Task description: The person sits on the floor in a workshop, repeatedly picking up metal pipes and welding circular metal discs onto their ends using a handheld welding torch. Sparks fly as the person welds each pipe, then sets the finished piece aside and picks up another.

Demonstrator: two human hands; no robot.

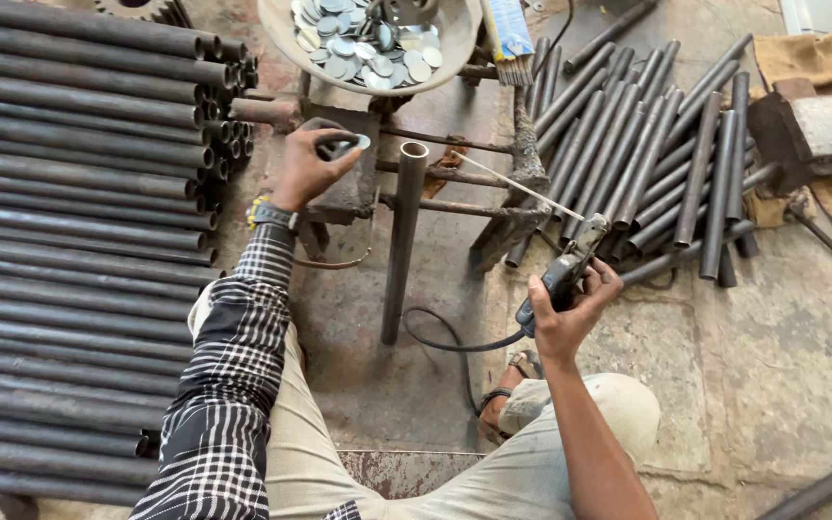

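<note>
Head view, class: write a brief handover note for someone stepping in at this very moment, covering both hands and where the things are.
Left hand pinches a round metal disc above the stand.
Right hand grips the welding electrode holder; its rod points toward the pipe leaning on the stand.
More discs lie in the bowl above; pipe stacks sit left and right.
Done: disc picked up.
Left: pipe's open top is not yet capped; no arc visible.
</note>
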